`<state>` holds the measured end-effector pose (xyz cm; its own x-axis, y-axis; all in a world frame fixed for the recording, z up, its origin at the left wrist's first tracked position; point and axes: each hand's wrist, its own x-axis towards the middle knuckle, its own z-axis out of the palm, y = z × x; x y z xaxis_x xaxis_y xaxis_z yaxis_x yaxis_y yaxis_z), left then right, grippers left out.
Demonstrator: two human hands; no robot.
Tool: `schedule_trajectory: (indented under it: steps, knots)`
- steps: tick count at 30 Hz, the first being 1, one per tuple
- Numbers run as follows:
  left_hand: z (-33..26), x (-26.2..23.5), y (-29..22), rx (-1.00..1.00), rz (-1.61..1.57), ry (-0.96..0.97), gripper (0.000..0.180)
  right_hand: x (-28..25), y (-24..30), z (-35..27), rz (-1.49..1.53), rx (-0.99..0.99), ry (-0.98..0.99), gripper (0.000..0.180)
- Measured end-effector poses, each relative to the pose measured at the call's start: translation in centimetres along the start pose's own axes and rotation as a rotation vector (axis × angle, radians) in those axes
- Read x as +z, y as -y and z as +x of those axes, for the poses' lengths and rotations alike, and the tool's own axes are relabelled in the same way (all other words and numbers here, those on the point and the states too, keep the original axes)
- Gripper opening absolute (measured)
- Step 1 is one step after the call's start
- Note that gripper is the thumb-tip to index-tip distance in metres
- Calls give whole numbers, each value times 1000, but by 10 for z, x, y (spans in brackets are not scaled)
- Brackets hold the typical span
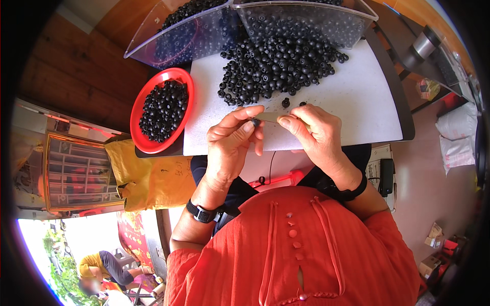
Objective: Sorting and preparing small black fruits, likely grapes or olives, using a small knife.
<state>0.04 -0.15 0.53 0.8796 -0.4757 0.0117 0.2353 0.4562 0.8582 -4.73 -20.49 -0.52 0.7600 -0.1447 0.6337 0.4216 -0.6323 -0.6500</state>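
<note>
- Black knob-shaped piece (255, 122) is sitting in the left hand (232, 135), just in front of the white board's (367, 102) near half; thumb and forefinger are pinching it narrowly, while the lower fingers are curling loosely.
- Right hand (319, 130) is gripping a flat narrow blade (267, 117) between thumb and bent forefinger, its tip pointing at the piece (whether the two are touching, I cannot tell).
- Judging by its smallness, the piece is probably weighing next to nothing, so a light fingertip pinch is sufficing.
- Its rounded, faintly shiny surface is suggesting some slipperiness; gripping around the widest part, with the end facing the blade left bare, is looking safest.
- Stiffness is remaining a guess: it is appearing firm, perhaps rubbery, and hardly fragile.
- Two loose pieces (286, 103) are lying near the fingers, below a big heap of similar ones (275, 66); more are filling a red dish (136, 115) at the left.
- Fingertips are working close to the blade, so keeping them behind its edge is mattering.
</note>
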Motion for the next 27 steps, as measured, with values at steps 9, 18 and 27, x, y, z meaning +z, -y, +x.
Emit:
schedule_trajectory:
  steps: [9,18,27]
  knots:
    - [1,0,1,27,31,6,29,-2,-1,2,-13,-36,17,18]
    - [0,1,2,56,45,17,29,-2,0,3,2,-3,37,19]
    - [0,3,2,52,41,12,27,-4,2,4,-17,-19,58,19]
